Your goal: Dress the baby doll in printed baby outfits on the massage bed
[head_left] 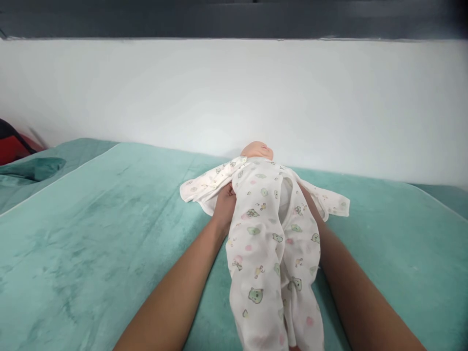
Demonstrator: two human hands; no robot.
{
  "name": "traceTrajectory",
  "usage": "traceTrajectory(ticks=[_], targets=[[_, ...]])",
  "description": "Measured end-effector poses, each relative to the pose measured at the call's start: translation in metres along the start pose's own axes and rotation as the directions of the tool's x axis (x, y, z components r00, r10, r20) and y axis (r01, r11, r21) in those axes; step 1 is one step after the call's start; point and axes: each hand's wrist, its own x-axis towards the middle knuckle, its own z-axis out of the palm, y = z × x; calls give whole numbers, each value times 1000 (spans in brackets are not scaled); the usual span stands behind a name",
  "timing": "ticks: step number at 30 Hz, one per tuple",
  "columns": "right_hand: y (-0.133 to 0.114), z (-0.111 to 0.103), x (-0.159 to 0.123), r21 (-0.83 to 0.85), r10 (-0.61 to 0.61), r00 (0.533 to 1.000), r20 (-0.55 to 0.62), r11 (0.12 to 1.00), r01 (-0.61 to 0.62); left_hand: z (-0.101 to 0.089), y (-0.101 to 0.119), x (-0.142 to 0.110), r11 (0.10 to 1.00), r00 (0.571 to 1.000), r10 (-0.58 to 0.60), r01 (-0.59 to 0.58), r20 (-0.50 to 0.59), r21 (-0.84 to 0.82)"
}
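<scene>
A baby doll [257, 149] lies on its back with its head toward the wall. It wears a white long-sleeved top [212, 181] with sleeves spread to both sides, and white baby trousers [256, 243] printed with green bears, with an opening at the crotch. My left hand [224, 204] is at the doll's left-of-picture side, fingers curled closed at the trousers' edge, with the fingertips partly hidden by the cloth. On the other side my right hand [306, 195] is tucked beside and behind the trousers. Its fingers are hidden.
A teal plush bed cover [127, 234] spreads under the doll, against a white wall [183, 92]. A dark ledge [234, 19] runs across the top. At the far left are a red and black object [12, 146] and rumpled teal cloth [34, 168].
</scene>
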Motion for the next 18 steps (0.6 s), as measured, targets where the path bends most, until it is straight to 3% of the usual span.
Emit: traceTrajectory(ticks=[6,11,18], targets=[[-2,-2,-2,-52,20,1000,6,998,-19,3,11,-6,997,999,-36,34,-24,-67],[-12,-5,-6,-25,-25,998,60,999,26,1,2,-4,992,1000,6,-5,8,-129],[-11,-5,-10,11,-117,990,77,993,116,1,-2,-5,997,999,17,-20,-40,-79]])
